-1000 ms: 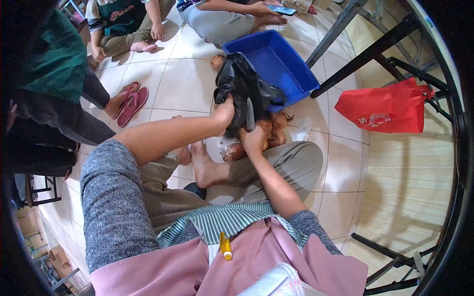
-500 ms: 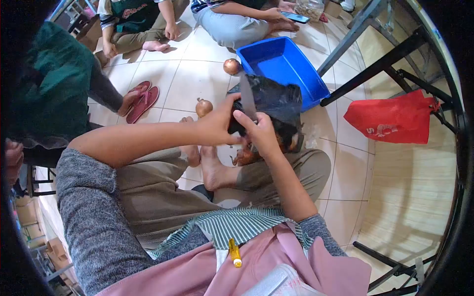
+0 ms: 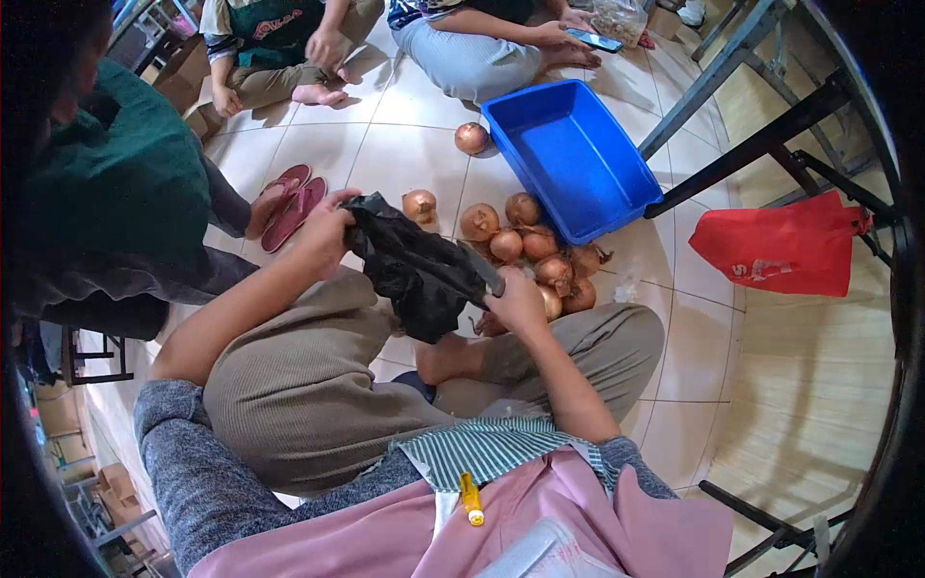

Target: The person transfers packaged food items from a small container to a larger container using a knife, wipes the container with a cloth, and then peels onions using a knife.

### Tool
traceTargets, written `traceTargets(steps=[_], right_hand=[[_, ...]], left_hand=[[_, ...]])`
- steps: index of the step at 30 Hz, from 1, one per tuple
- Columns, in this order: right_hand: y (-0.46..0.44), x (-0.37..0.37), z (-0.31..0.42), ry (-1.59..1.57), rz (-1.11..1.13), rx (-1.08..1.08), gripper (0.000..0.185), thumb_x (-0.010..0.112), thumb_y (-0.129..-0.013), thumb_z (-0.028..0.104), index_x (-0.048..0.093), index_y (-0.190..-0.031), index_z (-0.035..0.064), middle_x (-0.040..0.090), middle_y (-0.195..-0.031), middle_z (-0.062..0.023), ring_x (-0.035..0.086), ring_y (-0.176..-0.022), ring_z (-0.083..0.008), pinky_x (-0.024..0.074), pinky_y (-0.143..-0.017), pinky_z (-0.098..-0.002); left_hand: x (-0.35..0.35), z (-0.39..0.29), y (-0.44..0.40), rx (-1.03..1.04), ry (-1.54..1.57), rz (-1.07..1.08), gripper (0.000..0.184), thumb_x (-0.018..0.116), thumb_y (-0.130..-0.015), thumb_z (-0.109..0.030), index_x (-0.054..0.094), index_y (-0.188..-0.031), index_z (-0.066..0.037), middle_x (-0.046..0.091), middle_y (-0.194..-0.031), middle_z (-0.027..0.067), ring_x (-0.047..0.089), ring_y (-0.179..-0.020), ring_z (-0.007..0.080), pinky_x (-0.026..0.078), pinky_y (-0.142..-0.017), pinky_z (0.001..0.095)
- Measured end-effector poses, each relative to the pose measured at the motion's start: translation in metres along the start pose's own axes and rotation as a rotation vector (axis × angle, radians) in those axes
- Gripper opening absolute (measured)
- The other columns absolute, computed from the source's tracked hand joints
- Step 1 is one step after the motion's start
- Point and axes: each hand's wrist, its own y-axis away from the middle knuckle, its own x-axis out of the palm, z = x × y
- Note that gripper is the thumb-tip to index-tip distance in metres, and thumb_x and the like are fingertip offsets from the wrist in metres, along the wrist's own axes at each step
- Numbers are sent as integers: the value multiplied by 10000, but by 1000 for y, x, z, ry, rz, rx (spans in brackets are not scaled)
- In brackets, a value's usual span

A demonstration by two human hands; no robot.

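Note:
A crumpled black plastic bag [image 3: 414, 275] is stretched between my hands above my crossed legs. My left hand [image 3: 326, 233] is closed on its upper left end. At the bag's right end, my right hand [image 3: 518, 301] is closed around a knife [image 3: 482, 267], its grey blade pointing up and left along the bag. Whether these fingers also pinch the bag is hard to see. Just beyond my right hand, several brown onions [image 3: 507, 246] lie piled on the tiles. A single onion [image 3: 419, 206] lies behind the bag, and another onion [image 3: 471, 138] sits farther off.
A blue plastic basin [image 3: 568, 144] stands past the pile, against a metal table leg [image 3: 742, 144]. A red bag [image 3: 776, 246] hangs at the right. Pink flip-flops [image 3: 294, 207] and a person in a green apron [image 3: 106, 183] are at the left. Two people sit ahead, one holding a phone [image 3: 594, 39].
The black bag has been lifted off the onions and drawn left towards me, uncovering the pile. My left hand moved left with it; the knife in my right hand tilted lower.

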Motion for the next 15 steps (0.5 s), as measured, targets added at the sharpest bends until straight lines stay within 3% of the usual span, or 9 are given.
traceTargets(steps=[2, 4, 5, 6, 7, 8, 10, 13, 15], right_hand=[[1, 11, -9, -206, 56, -37, 370, 754, -718, 238, 654, -989, 7, 658, -849, -183, 640, -888, -382, 521, -786, -462], [-11, 25, -18, -734, 8, 14, 259, 716, -784, 215, 595, -927, 36, 623, -763, -95, 548, -544, -245, 541, -667, -404], [-13, 20, -22, -1127, 68, 148, 227, 701, -806, 209, 578, -914, 51, 610, -756, -73, 493, -476, -199, 543, -637, -383], [-12, 3, -10, -1516, 130, 285, 199, 687, -828, 203, 561, -901, 67, 597, -749, -51, 437, -408, -154, 544, -607, -361], [-10, -16, 4, -1677, 2, 404, 141, 642, -876, 184, 521, -888, 114, 535, -689, 17, 315, -361, -57, 526, -546, -293], [-15, -27, -8, -1772, 3, 411, 132, 639, -878, 189, 531, -883, 111, 558, -694, 12, 330, -363, -73, 516, -542, -293], [-16, -38, -28, -1784, 120, 428, 172, 613, -906, 259, 558, -866, 101, 585, -651, 1, 375, -358, -87, 510, -519, -273], [-9, -41, -42, -1437, 316, 364, 195, 662, -880, 237, 581, -927, 66, 640, -767, -33, 530, -495, -119, 527, -600, -284], [-2, -16, -40, -886, -42, 145, 206, 694, -851, 170, 589, -974, 43, 645, -814, -45, 593, -643, -144, 525, -674, -289]], left_hand=[[-12, 1, -1, -17, 84, -17, 388, 454, -866, -39, 511, -1250, -37, 640, -984, 112, 642, -836, 234, 548, -733, 341], [-5, -13, 15, -233, 90, 35, 350, 488, -879, -114, 544, -1213, -25, 659, -946, 115, 656, -800, 234, 548, -715, 351], [-1, -17, 21, -343, 93, 59, 340, 506, -886, -152, 561, -1194, -19, 669, -926, 116, 663, -782, 234, 548, -707, 356], [-5, -10, 18, -381, -57, 92, 327, 496, -896, -192, 582, -1165, -26, 676, -908, 109, 663, -765, 226, 547, -711, 364], [-14, 1, 11, -415, -206, 125, 325, 486, -907, -232, 602, -1136, -32, 683, -889, 103, 663, -749, 218, 547, -715, 371], [-19, 8, 8, -447, -353, 154, 334, 476, -918, -271, 623, -1107, -39, 691, -870, 97, 663, -733, 210, 547, -720, 379], [-17, 13, 11, -478, -212, 230, 352, 507, -932, -325, 655, -1067, -36, 717, -938, 96, 693, -835, 211, 555, -814, 361], [0, -1, 21, -402, 95, 251, 395, 503, -951, -371, 649, -1086, -30, 719, -1014, 111, 697, -897, 234, 546, -892, 383], [-1, -13, 11, -389, 274, 369, 400, 451, -974, -332, 636, -1127, -13, 709, -1057, 132, 687, -979, 263, 521, -951, 430]])
